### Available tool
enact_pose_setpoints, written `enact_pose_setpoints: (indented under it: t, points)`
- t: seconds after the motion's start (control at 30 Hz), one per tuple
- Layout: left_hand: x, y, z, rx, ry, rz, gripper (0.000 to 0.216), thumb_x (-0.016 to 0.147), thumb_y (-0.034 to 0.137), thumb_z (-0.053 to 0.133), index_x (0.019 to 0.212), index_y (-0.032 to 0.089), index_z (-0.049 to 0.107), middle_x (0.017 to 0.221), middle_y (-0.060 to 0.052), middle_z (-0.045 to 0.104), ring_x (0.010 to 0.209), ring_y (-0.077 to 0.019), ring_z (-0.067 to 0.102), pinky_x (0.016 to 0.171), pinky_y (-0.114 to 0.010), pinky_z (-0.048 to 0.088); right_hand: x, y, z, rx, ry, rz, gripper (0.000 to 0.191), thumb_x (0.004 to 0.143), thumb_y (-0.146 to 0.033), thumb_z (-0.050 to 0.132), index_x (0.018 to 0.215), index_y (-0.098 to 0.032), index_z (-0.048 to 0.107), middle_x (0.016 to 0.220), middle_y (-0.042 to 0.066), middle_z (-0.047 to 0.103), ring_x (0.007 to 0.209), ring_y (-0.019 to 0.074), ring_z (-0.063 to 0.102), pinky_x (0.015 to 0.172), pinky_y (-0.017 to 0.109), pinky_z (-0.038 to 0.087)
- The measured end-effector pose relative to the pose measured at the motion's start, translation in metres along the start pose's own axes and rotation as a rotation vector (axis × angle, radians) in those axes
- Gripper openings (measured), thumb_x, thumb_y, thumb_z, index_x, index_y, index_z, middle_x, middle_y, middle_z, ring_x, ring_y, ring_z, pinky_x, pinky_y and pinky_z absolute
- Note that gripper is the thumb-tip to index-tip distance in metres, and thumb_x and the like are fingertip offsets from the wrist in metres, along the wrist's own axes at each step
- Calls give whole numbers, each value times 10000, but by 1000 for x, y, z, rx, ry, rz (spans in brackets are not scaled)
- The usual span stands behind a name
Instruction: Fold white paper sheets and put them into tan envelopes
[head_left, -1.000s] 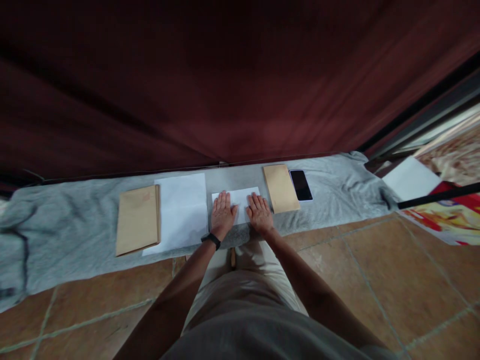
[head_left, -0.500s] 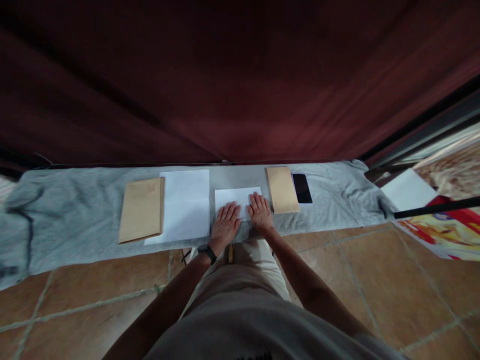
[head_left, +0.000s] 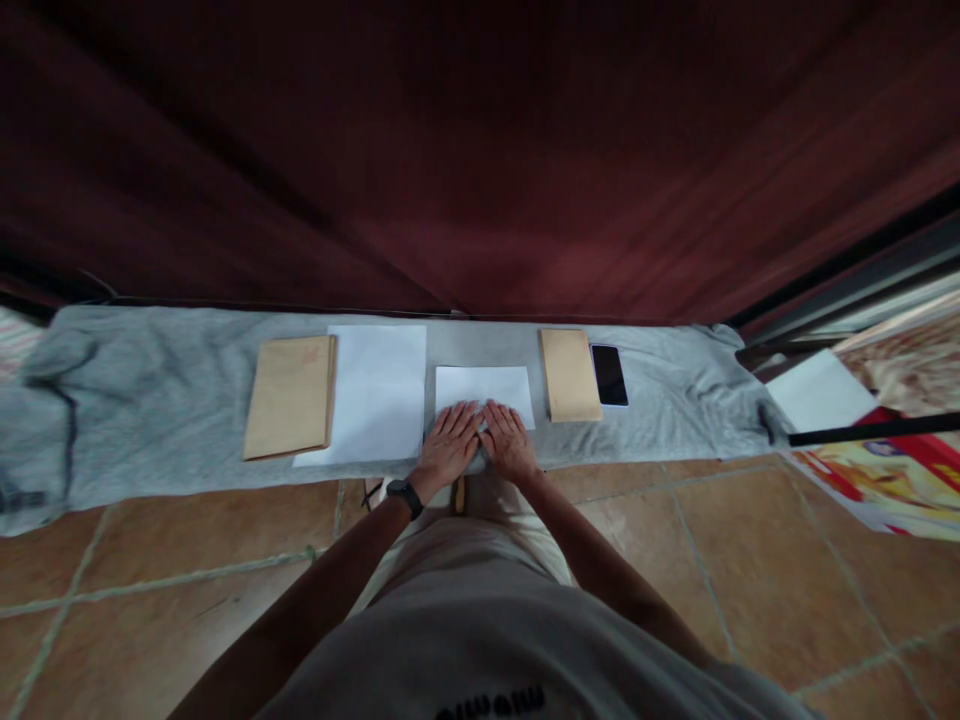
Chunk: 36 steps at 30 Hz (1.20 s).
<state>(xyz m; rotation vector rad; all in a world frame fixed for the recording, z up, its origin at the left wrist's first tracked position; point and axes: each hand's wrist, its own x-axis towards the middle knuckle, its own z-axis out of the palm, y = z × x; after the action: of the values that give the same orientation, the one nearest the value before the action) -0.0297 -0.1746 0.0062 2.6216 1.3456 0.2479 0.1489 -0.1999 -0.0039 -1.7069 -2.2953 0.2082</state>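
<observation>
A small white sheet of paper (head_left: 484, 384), perhaps folded, lies on the grey cloth in front of me. My left hand (head_left: 450, 440) rests flat on its near left part, fingers stretched out. Beside it, my right hand (head_left: 508, 440) presses flat on the near edge, thumbs and fingertips of both hands close together. Left of the paper lies larger white paper (head_left: 381, 390), partly under a stack of brown envelopes (head_left: 291, 395). To the right sits a single brown envelope (head_left: 570, 375).
A phone (head_left: 609, 375) with a dark screen lies right of the brown envelope. Grey cloth (head_left: 172, 400) covers the narrow bench. A dark red curtain (head_left: 480, 200) hangs behind it. At the right, a white sheet (head_left: 821, 390) and a colourful printed box (head_left: 892, 470) stand beyond a dark bar.
My right hand has slid left toward my left hand, and both are nearer the small paper's near edge. The view has shifted slightly.
</observation>
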Motion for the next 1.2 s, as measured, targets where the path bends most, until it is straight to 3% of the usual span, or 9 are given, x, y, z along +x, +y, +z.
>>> enact_pose_setpoints:
  t: [0.27,0.5,0.9,1.03,1.2]
  points:
    - [3,2,-1,5,11,21,532,1020,281,355,1531,191,469,1622,-62,409,1540,-253,298,1283,-480,212,-27,11,-1,-13,6,-69,506,1069,-376,427,1552,-227,430,1632,66,390,1514,251,346,1267,483,227]
    - [42,-5,0,27,-26,-4,540,1029,288,310,1548,208,437,1640,-30,383,1553,-234,263,1286,-472,185,-26,10,1,41,20,-39,459,1062,-360,443,1501,-238,499,1606,48,438,1506,249,358,1267,480,224]
    - [98,-23,-4,-11,-26,-67,571,1037,315,277,1572,141,377,1641,-82,376,1562,-262,232,1283,-527,126,-24,5,-7,45,12,-22,452,1061,-354,447,1498,-255,504,1604,41,443,1504,250,359,1268,473,209]
    - [89,-19,-2,-28,-2,-62,562,1043,306,275,1564,121,377,1648,-88,365,1560,-267,228,1282,-530,127,-25,6,-5,49,26,-21,449,1053,-346,460,1490,-257,514,1601,41,447,1499,250,370,1266,475,221]
    - [47,-8,3,-7,-15,6,544,1038,283,282,1547,145,413,1650,-65,365,1563,-265,222,1283,-531,148,-26,7,-1,74,47,-20,432,1047,-337,471,1457,-223,547,1585,65,468,1494,249,382,1264,480,237]
